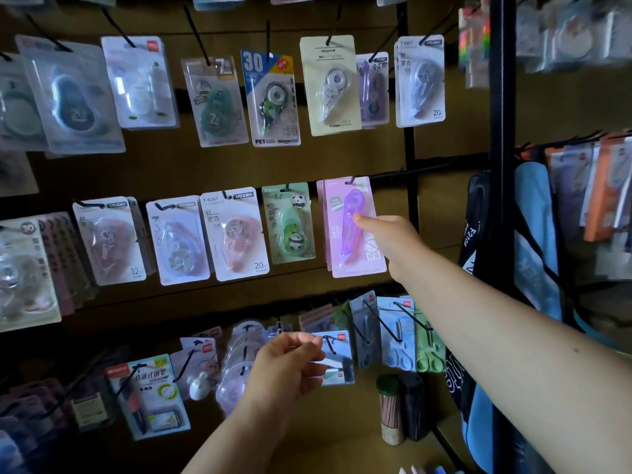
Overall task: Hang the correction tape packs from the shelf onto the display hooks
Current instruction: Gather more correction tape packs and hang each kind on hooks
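- Right hand (393,241) reaches up to the pink correction tape pack (354,227) at the right end of the middle row; thumb on the front of the blister, fingers behind the card, so it grips the pack's right edge.
- Pack's hang hole sits at its display hook (351,181); looks threaded on, with at least one more pink card behind it. Judgement: this pack is hung or in the last push along the hook, grip not yet let go.
- Left hand (290,364) is lower, in front of the bottom row, fingers curled loosely toward the palm. It overlaps a small blue-white card (337,360) hanging there; cannot tell whether it pinches that card or is empty.
- Hands well apart, right high, left low.
- Top row: hooks carry packs all along, among them a blue "30" pack (272,97) and a cream pack (330,85).
- Middle row: also filled, including a green panda pack (290,222) just beside the pink one.
- Shelf (359,453) at the bottom holds a tube of pencils (391,408); no loose tape packs clearly show on it.
- Progress, as judged: well along; remaining stock, if any, is out of view.
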The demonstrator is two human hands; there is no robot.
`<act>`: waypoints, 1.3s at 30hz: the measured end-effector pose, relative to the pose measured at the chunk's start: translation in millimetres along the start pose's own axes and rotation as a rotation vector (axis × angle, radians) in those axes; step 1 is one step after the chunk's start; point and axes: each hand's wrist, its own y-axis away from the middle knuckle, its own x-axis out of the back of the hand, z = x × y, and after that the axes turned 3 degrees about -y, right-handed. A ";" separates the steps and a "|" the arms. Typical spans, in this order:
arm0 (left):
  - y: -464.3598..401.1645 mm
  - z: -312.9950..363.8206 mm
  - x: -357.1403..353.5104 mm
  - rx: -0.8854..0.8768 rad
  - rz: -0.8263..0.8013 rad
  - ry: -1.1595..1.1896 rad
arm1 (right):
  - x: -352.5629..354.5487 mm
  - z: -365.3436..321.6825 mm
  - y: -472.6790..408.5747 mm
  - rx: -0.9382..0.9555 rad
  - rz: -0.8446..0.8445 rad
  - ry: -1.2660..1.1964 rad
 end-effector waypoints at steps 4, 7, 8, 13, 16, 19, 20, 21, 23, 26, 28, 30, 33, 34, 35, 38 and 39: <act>-7.0 -9.3 4.4 0.007 -0.011 -0.019 | -6.9 8.4 -16.1 0.002 0.020 0.053; -13.0 -15.5 8.4 0.019 -0.013 -0.030 | -9.7 15.9 -28.6 0.002 0.045 0.080; -15.2 -17.2 9.5 0.023 -0.013 -0.033 | -10.4 18.4 -32.6 0.003 0.052 0.094; -21.9 -24.6 13.2 0.023 -0.010 -0.053 | -11.7 30.9 -50.5 -0.005 0.090 0.195; -23.1 -26.8 13.2 0.026 -0.012 -0.050 | -11.0 37.1 -56.4 -0.023 0.095 0.243; -22.1 -28.1 13.1 0.028 -0.011 -0.050 | -10.0 44.5 -57.9 -0.037 0.113 0.228; -21.2 -28.5 13.5 0.028 -0.007 -0.049 | -9.5 47.3 -56.2 -0.037 0.122 0.230; -20.5 -28.9 14.0 0.029 -0.002 -0.047 | -8.9 50.1 -53.3 -0.039 0.130 0.236; -18.7 -29.5 14.9 0.032 0.002 -0.045 | -6.9 56.4 -46.6 -0.051 0.127 0.244; -15.6 -29.2 14.1 0.030 0.000 -0.042 | -3.0 65.7 -35.7 -0.080 0.102 0.240; -14.6 -29.0 13.9 0.020 0.001 -0.059 | -1.3 71.8 -28.7 -0.111 0.083 0.218; -11.6 -28.7 14.0 0.017 -0.002 -0.087 | 1.2 78.6 -19.2 -0.129 0.067 0.228; -5.1 -30.4 13.6 0.021 -0.005 -0.114 | 4.1 88.5 -2.6 -0.113 0.062 0.284; -2.6 -31.1 13.1 0.021 -0.007 -0.132 | 4.5 91.4 4.1 -0.100 0.063 0.309; -0.1 -31.9 12.8 0.020 -0.012 -0.150 | 4.5 94.9 10.6 -0.087 0.062 0.329; 7.6 -37.5 11.8 0.026 -0.028 -0.196 | 3.7 109.5 33.3 -0.062 0.031 0.341; 9.9 -40.3 11.2 0.037 -0.036 -0.217 | 3.3 116.0 41.9 -0.055 0.014 0.354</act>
